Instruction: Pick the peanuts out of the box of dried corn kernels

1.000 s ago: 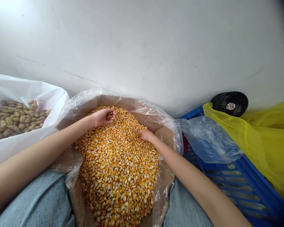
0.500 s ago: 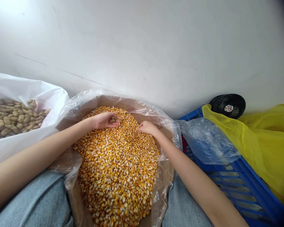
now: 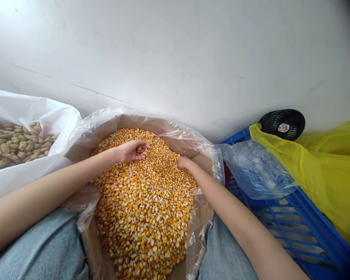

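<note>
Dried corn kernels [image 3: 146,210], yellow, orange and white, fill a clear plastic-lined cardboard container between my knees. My left hand [image 3: 132,151] lies palm up just over the far part of the corn. Its fingers curl around a few small brown pieces [image 3: 140,149], too small to name for certain. My right hand [image 3: 184,162] is sunk into the corn at the far right, near the container's wall. The kernels hide its fingers, so I cannot see what they hold.
A white sack [image 3: 56,112] of unshelled peanuts [image 3: 20,146] stands on the left. To the right is a blue plastic crate [image 3: 291,217] with a clear plastic bag [image 3: 259,171], yellow mesh cloth [image 3: 323,167] and a black round fan [image 3: 282,123]. A white wall [image 3: 175,58] rises behind.
My right hand has gone from the corn's surface down into the kernels, slightly right. My left hand's fingers have curled in more over the brown pieces. The view has shifted slightly.
</note>
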### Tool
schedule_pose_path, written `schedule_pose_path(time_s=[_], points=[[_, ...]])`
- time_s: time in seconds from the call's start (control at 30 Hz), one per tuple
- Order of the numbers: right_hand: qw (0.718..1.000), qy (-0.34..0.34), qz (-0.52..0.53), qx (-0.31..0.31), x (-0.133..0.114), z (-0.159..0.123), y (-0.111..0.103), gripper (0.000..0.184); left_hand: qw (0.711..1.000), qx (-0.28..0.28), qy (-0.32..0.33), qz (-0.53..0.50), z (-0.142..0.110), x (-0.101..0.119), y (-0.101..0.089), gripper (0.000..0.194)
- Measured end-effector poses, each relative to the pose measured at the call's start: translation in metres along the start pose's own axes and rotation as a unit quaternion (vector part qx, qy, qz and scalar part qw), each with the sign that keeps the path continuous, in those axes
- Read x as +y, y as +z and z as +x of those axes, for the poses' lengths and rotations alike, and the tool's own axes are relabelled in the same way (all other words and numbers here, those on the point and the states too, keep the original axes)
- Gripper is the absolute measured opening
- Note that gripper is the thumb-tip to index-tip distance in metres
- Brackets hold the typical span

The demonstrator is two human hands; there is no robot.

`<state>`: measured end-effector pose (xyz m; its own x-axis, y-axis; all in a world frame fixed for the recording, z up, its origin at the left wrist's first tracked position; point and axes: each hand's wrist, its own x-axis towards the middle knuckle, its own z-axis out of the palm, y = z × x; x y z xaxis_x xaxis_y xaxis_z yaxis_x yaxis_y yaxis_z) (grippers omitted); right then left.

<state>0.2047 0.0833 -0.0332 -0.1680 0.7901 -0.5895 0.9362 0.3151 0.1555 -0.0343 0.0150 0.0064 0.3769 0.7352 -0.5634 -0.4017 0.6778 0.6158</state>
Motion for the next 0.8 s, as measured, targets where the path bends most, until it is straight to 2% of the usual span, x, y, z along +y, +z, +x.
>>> schedule_pose_path(time_s=[0.17, 0.4, 0.6, 0.8], points=[[0.999, 0.004, 0.014, -0.041, 0.008, 0.012, 0.025, 0.032, 0.998, 0.046, 0.032, 0.0, -0.005, 0.007, 0.0, 0.011], [0.993, -0.045, 0.044, -0.095, 0.024, 0.01, 0.017, 0.025, 0.998, 0.042, 0.038, -0.006, -0.01, 0.01, -0.002, 0.008], [0.993, -0.063, 0.086, -0.046, 0.026, 0.013, 0.006, 0.023, 0.998, 0.047, 0.04, -0.013, -0.01, 0.013, -0.007, 0.008], [0.99, -0.041, 0.134, -0.029, 0.019, 0.016, 0.012, 0.03, 0.998, 0.041, 0.044, 0.004, -0.004, 0.011, -0.01, 0.006]])
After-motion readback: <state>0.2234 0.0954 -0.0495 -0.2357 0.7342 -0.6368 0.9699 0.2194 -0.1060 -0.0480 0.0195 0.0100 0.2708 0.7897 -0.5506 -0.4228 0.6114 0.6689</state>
